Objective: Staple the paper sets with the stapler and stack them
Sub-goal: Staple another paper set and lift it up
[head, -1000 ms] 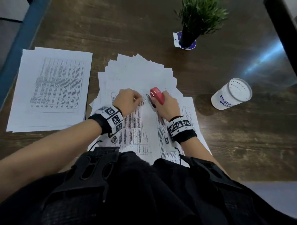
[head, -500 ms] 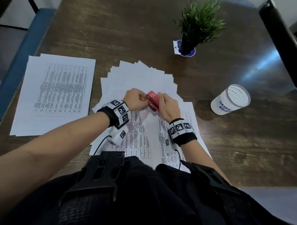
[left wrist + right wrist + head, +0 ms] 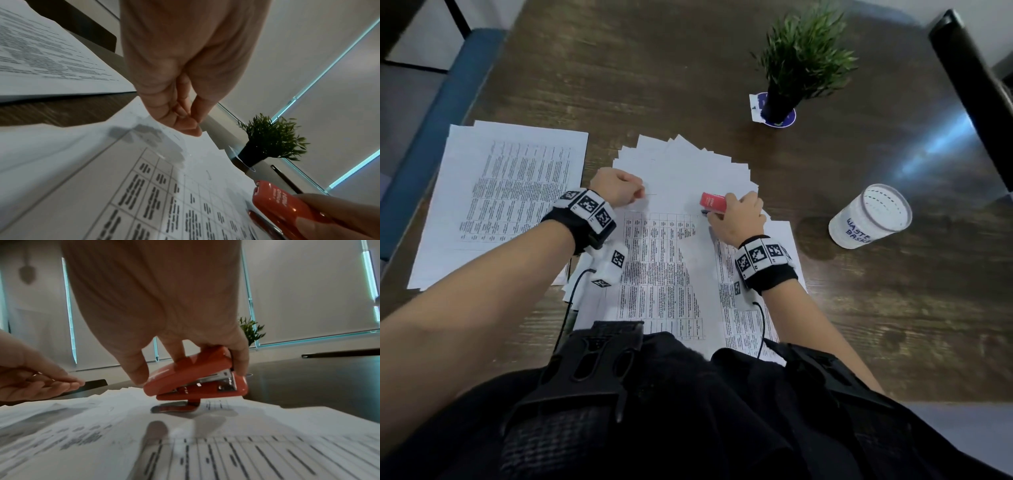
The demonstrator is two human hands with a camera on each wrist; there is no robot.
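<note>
My right grip [image 3: 739,219] clamps the stapler [image 3: 713,202] over the fanned paper sets [image 3: 688,171], ready to bite; left grip [image 3: 616,192] curls, seemingly pinching the top-left corner steady.

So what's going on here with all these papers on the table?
A person is stapling sets of printed paper. Their right hand holds a small red stapler just above the fanned pile of sheets in front of them. The left hand pinches the upper left corner of the top sheet. A separate stack of papers lies to the left on the wooden table.
</note>
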